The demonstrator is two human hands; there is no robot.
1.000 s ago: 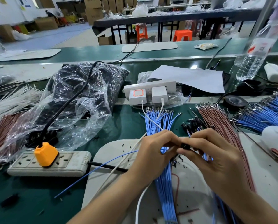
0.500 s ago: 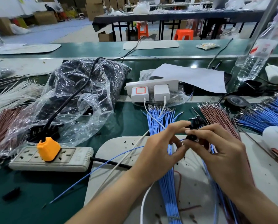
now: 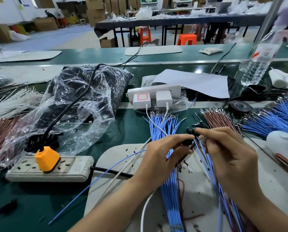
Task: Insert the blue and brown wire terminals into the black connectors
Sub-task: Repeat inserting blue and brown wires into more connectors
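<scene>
Left hand and right hand climb toward 12 o'clock along the blue wires, nearer their tips. Fingertips joined a second ago now part: left pinches a black connector, right a second connector at its 1 o'clock.

Likely a factory assembly floor — green workbenches, wire bundles, stacked cartons behind.

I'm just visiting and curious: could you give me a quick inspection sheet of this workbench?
Surface: green bench, pale mat with dark flecks.
Job's things: blue wires and brown wires fanned out; black connectors at the fingertips.
Clutter: plastic bag of dark parts, water bottle, tape roll, paper sheet.
Hands: left hand and right hand both pinch the black connectors.
Cables: grey power strip with orange plug; white strip with two chargers.
Surroundings: orange stools, cardboard boxes.
</scene>
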